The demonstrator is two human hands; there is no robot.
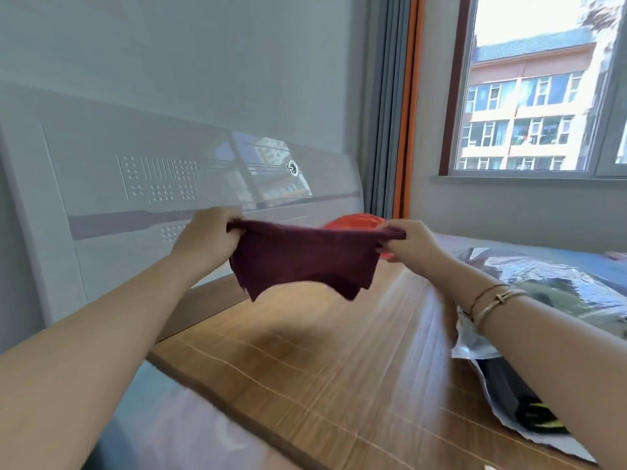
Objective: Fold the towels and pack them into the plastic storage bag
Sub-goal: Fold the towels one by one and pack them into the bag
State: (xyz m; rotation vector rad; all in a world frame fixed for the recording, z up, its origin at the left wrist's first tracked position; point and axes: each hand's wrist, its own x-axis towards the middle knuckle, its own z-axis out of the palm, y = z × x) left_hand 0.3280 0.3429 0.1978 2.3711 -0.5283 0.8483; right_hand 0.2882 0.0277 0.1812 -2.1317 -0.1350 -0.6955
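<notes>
A dark maroon towel (pixel 302 259) hangs in the air above a wooden board (pixel 305 368), stretched between both hands. My left hand (pixel 207 237) grips its left top corner and my right hand (pixel 409 244) pinches its right top corner. The lower edge dangles free and uneven. A clear plastic storage bag (pixel 549 286) with dark contents lies at the right, under my right forearm. An orange-red cloth (pixel 356 220) shows just behind the maroon towel, mostly hidden by it.
The board lies on a bed with a white headboard (pixel 152 184) at the left and back. A grey and orange curtain (pixel 397 106) hangs by a window (pixel 529 96) at the right. Bracelets circle my right wrist.
</notes>
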